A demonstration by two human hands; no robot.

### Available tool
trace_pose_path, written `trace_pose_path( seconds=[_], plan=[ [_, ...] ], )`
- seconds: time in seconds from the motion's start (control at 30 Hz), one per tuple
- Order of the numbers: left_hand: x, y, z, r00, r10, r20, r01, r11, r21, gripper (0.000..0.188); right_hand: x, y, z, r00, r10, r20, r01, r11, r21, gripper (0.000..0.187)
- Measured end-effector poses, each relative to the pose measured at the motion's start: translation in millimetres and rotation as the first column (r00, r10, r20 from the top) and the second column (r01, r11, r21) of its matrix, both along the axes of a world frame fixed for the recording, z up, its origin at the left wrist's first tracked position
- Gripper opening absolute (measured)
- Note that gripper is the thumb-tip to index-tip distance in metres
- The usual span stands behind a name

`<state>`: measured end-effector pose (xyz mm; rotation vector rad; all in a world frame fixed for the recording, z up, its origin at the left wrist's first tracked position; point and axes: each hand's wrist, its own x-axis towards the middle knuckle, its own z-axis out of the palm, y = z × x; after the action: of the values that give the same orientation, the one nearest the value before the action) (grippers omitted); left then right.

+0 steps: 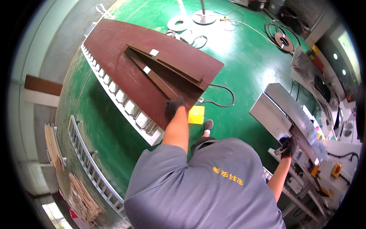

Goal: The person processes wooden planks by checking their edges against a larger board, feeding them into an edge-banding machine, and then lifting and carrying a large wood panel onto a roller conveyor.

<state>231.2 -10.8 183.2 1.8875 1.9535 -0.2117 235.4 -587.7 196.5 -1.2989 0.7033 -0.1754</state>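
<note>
A large reddish-brown board [148,34] lies across a white roller conveyor [131,108]. On it lie a long brown strip [152,78] and a second brown strip [171,65], spread in a narrow V, each with a small white label. My left hand [175,108], in a dark glove, rests at the near end of the board beside the first strip's end; its dark fingers are hard to make out. Far to the right, my gloved right hand [288,147] is closed at the edge of a grey metal machine housing [272,110]; what it grips is unclear.
A yellow block [196,115] stands on the green floor near my foot [208,125]. A dark cable [230,95] loops beside the board. A metal rail frame [91,164] runs at the left. Stand bases [204,17] and coiled hoses [284,41] lie at the back.
</note>
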Motion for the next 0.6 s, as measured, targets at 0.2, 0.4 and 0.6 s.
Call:
trace_pose_path(
  seconds=[0.2,0.4,0.6],
  plan=[
    [-170.7,39.8,-105.7,0.851,0.491,0.188,-0.521,0.835,0.175,0.080,16.8,-11.3,-51.6,0.994,0.078,-0.076,-0.064,0.984,0.164,0.034],
    [-292.9,78.5,-152.5,-0.231,0.584,0.778,-0.303,0.717,-0.628,0.031,44.4,99.9,14.6,0.912,0.409,0.028,-0.403,0.881,0.247,0.045],
    [-265.0,95.7,86.8,0.507,-0.407,0.760,-0.362,0.700,0.616,0.031,50.6,260.5,113.0,0.371,0.928,0.041,-0.916,0.373,-0.146,0.046]
  ],
)
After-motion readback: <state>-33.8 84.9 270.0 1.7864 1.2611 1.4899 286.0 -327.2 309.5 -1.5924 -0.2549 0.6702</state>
